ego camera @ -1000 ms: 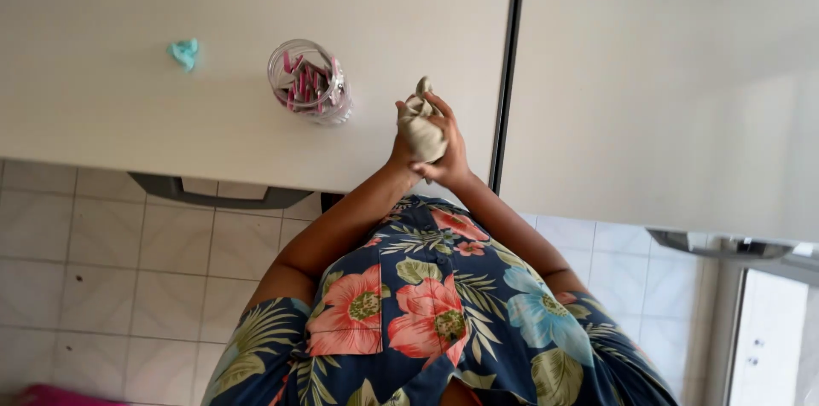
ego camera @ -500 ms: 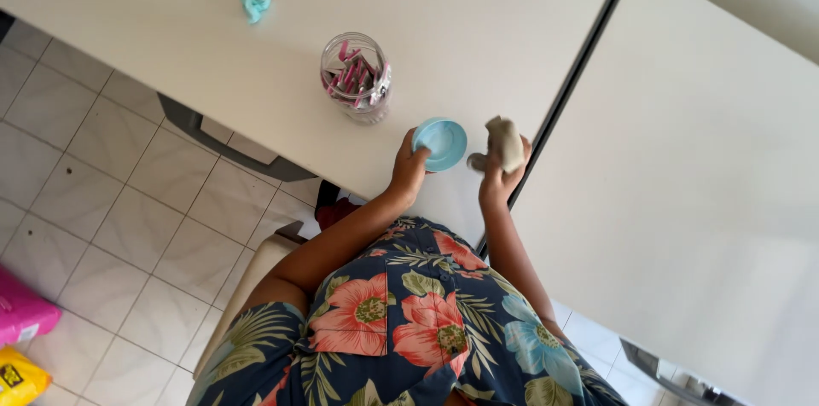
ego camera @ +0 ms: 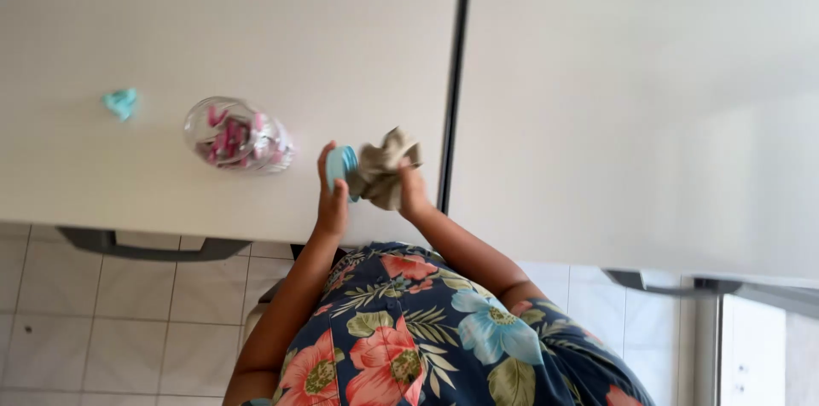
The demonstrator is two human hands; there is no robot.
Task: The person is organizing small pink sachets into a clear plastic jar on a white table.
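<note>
- The left hand (ego camera: pixel 331 201) holds a small round blue lid (ego camera: pixel 341 169) by its edge, with the fingers curled around it.
- The right hand (ego camera: pixel 411 193) grips a crumpled tan cloth (ego camera: pixel 381 174) in a closed fist.
- Half a second ago the lid and the cloth were a little apart, and the lid's flat face showed to the camera. Now the lid is turned on its edge and the cloth is pressed right against it.
- A second ago both hands were bunched around the cloth alone, and no lid could be seen.
- So it looks like the cloth is rubbing the lid now, not just waiting beside it.
- Both hands are up above the white table (ego camera: pixel 213 31), close to its front edge and near the dark gap between the two tabletops.
- A clear jar (ego camera: pixel 237 135) with pink things inside stands on the table to the left of the hands. It has no lid on, so the blue lid may belong to it.
- A little teal scrap (ego camera: pixel 121 102) lies farther left on the table, well apart from the hands.
- A flowery shirt (ego camera: pixel 426 338) fills the bottom of the view.
</note>
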